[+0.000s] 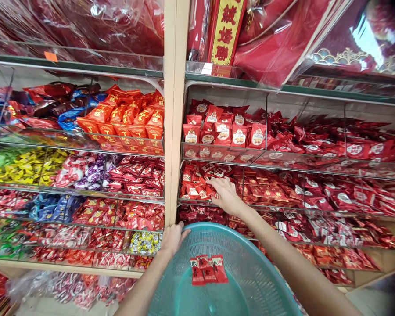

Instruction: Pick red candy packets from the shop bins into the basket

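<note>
Your left hand (171, 237) sits just short of seven o'clock from the middle of your view, at the end of a forearm rising from seven, with its fingers bent narrowly on the rim of the teal basin (200, 225). Your right arm slants in from five o'clock, and your right hand (224, 193) lies palm down just off centre toward five, fingers bent forward and touching the red packets (192, 189) in a shelf bin (195, 202); whether they pinch one, you cannot tell from here. The basin fills six o'clock, perforated and tilted open toward you, with three red candies (209, 270) overlapping on its inner surface. Around it, the clear-fronted shelves hold sweets: white-labelled bags (224, 131) at one o'clock, orange bags (128, 114) at ten, yellow sweets (29, 167) at nine and blue sweets (57, 207) between eight and nine. A pale post (175, 109) splits the shelves, running from just left of twelve down to the left hand. Some of your left fingers are hidden at the rim, and your right fingertips are partly lost among the packets. The bottom edge cuts off the near part of the basin, the top edge crops a gold banner (228, 28) just past twelve, and most small print is unreadable.
</note>
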Motion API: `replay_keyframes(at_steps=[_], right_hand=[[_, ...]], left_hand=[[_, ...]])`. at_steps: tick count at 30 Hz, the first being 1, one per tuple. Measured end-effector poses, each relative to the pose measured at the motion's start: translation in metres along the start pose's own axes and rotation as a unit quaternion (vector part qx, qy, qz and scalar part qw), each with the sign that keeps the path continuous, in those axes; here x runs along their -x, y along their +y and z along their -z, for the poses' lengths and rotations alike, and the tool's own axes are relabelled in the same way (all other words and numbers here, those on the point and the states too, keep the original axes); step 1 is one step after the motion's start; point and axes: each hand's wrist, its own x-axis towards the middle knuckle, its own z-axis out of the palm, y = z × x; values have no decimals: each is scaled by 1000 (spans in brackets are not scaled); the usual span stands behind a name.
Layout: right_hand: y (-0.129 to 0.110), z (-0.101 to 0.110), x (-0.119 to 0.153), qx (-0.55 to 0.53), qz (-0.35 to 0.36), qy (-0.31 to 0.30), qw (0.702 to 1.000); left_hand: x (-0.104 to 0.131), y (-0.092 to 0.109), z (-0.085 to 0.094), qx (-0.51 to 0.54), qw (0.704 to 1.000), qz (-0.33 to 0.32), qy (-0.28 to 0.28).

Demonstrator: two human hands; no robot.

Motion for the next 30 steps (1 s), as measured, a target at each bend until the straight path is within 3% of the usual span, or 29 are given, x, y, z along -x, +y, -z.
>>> replay_keyframes(at_steps=[3,7,11,15,17,20,24,27,30], right_hand=[[8,-2,-12,18,3,-58,998],[10,-2,-20,50,17,-82,995],[13,-2,-21,15,17,-65,998],[21,-3,-17,-143,-28,-4,989],[25,-4,-16,-269,-35,21,962],[28,-2,-13,-442,-65,43,894],[17,10,-4,-561,-115,74,817],[-1,19,11,-617,-119,47,777],[-22,20,31,-664,-108,-26,739]], left_hand=[[0,1,2,4,1000,4,-4],[-1,0,0,4,1000,2,-2],[-2,-1,-2,4,1000,-1,-1],[-1,-1,-2,5,1000,3,-5],[-1,-1,-2,5,1000,5,-4],[-1,-1,-2,5,1000,3,-3],[-1,-1,-2,4,1000,-1,0],[-1,-1,-3,3,1000,-1,4],[-1,-1,-4,1,1000,1,7]])
